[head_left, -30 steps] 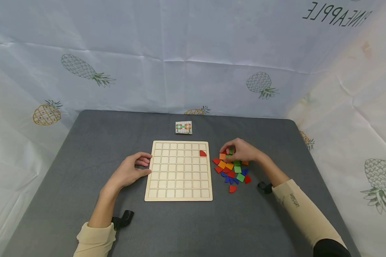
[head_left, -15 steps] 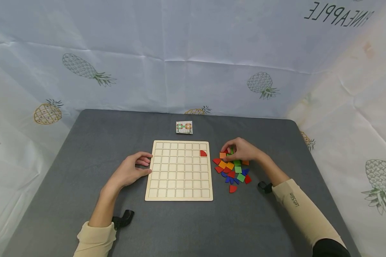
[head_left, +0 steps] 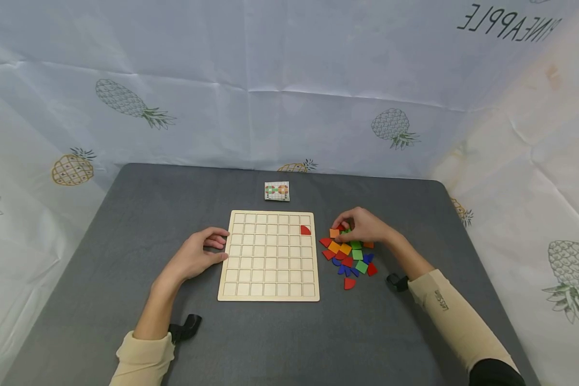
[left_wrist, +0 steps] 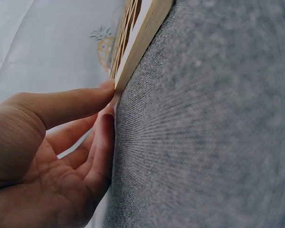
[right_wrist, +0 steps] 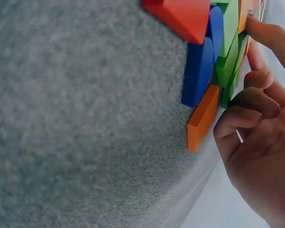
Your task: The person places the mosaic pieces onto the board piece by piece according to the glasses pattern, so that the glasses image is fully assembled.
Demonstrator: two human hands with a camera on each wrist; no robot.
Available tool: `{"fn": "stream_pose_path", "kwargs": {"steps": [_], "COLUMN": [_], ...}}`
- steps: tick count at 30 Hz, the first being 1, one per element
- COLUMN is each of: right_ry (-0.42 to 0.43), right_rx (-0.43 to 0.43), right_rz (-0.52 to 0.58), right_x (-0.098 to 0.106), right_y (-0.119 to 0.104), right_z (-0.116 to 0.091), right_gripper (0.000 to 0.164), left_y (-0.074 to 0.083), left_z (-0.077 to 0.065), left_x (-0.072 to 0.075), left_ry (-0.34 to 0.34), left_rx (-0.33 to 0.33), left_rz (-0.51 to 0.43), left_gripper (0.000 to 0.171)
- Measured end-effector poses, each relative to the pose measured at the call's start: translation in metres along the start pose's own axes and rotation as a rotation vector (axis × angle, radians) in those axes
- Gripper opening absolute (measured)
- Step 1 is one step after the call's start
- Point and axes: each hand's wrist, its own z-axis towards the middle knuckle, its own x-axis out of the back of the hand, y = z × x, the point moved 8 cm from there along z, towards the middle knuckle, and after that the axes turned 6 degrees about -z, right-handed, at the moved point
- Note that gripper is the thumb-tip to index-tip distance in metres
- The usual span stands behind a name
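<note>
The left hand (head_left: 198,255), fingers loosely parted, touches the wooden board (head_left: 268,296), while the right hand (head_left: 363,225), fingers bent and slightly apart, any grip impossible to tell, has just beside its fingertips an orange square (head_left: 334,234), probably light, stiff and best pinched by opposite edges.

Soft light warms the right-hand backdrop (head_left: 526,107), while both wrist views partly blur the grey tabletop (left_wrist: 228,123).

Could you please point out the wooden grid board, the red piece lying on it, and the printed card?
Wooden grid board (head_left: 270,251): head view, bare square near middle.
Red piece (head_left: 305,230): head view, flat top.
Printed card (head_left: 277,191): head view, printed face.
</note>
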Motion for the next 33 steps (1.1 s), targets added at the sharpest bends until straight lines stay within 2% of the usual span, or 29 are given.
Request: {"fn": "stream_pose_path", "kwargs": {"steps": [7,13,19,24,33], "right_ry": [0.039,0.069,0.099,0.109,0.085], "right_rx": [0.031,0.095,0.116,0.136,0.098], "right_rz": [-0.008,-0.009,0.014,-0.028,-0.073], "right_x": [0.002,0.001,-0.006,-0.012,-0.024], "right_y": [-0.009,-0.034,-0.056,-0.072,-0.083], "right_z": [-0.001,0.004,0.015,0.026,0.047], "right_gripper": [0.022,0.021,0.021,0.023,0.026], "left_y": [0.002,0.002,0.002,0.002,0.002], "left_z": [0.000,0.000,-0.001,0.000,0.000], "left_x": [0.000,0.001,0.000,-0.001,0.000], "left_ry": [0.010,0.015,0.014,0.005,0.006], "left_rx": [-0.007,-0.002,-0.001,0.005,0.007], "left_rz": [0.009,0.026,0.028,0.012,0.001], "left_gripper": [0.050,0.050,0.051,0.051,0.051]}}
